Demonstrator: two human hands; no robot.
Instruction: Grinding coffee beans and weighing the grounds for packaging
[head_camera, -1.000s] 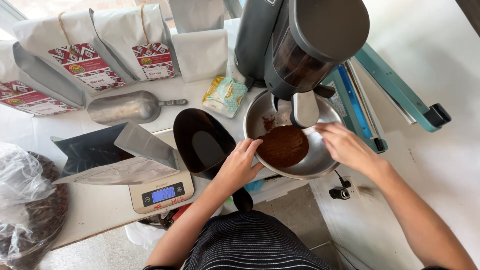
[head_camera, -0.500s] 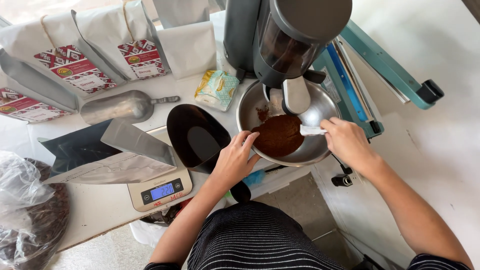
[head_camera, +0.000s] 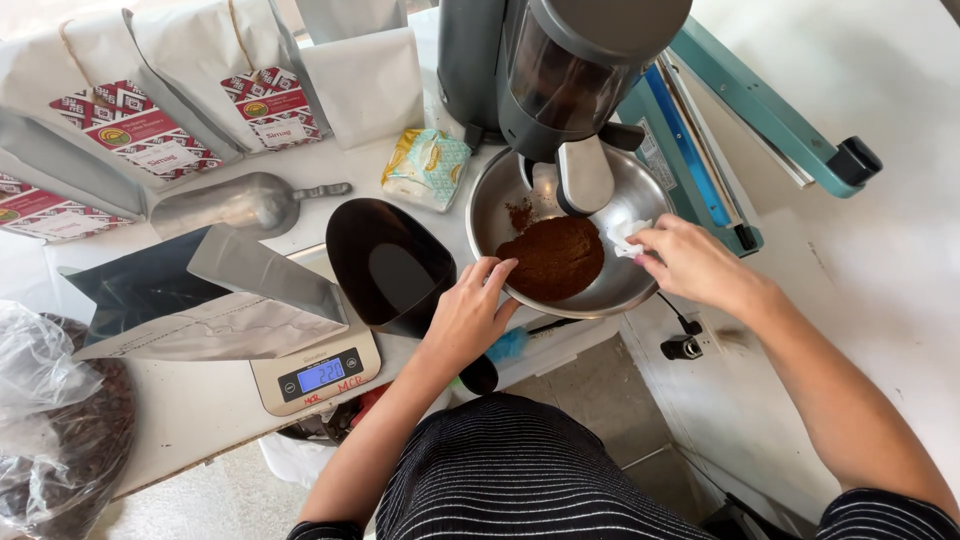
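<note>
Left hand, fingers loosely spread, rests on the near rim of the metal bowl of ground coffee beneath the grinder. Right hand pinches a white tissue inside the bowl. Red-labelled white bags stand behind; a yellow-green packet lies beside the bowl.

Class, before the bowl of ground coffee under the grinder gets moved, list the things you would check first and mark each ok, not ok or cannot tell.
1. Left hand on the rim of the metal bowl: ok.
2. Right hand free for the bowl: not ok, it pinches a white tissue.
3. Ground coffee heaped inside the bowl, away from the rim: ok.
4. Grinder chute clear of the bowl: not ok, it hangs over the bowl.
5. Grinder switched off: cannot tell.
6. Scale free: not ok, a foil bag lies on it.
</note>
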